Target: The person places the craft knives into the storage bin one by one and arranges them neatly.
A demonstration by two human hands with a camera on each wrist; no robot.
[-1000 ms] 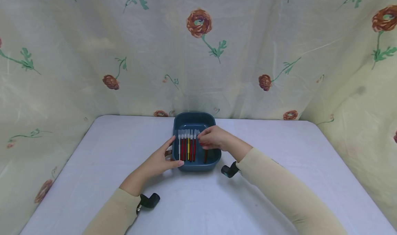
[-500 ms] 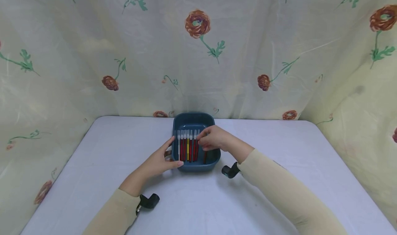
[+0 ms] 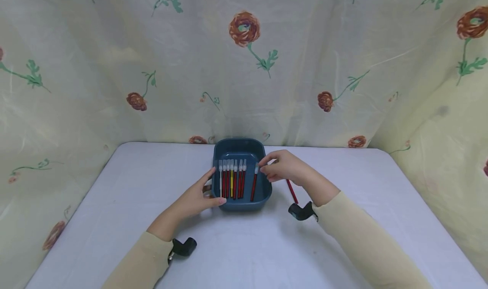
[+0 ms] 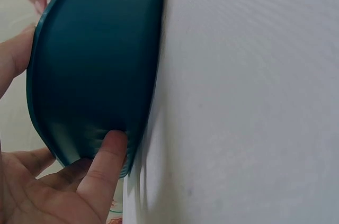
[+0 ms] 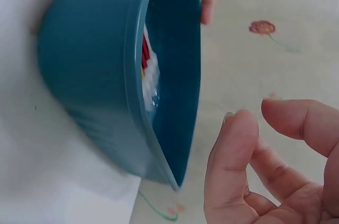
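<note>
In the head view a dark blue plastic bin [image 3: 244, 205] stands on the table. A row of slim red pen-like sticks [image 3: 240, 185] with clear caps lies inside, with one yellow stick [image 3: 231, 187] and one white stick [image 3: 220, 183] among them. Apart from the row, nearer the right wall, lies another red stick [image 3: 253, 185]. My left hand [image 3: 196, 201] holds the bin's left side; in the left wrist view its fingers press the outer wall. Over the bin's right rim hovers my right hand [image 3: 284, 166], thumb and forefinger apart with nothing between them in the right wrist view.
One more red stick [image 3: 292, 191] lies on the white tabletop [image 3: 236, 246] right of the bin, partly hidden by my right hand. Behind the table's far edge hangs a flowered curtain [image 3: 289, 106].
My right hand has left a red stick at the right end of the row and moved right to the rim. The lone stick and the one on the table now show more. My left hand stays put.
</note>
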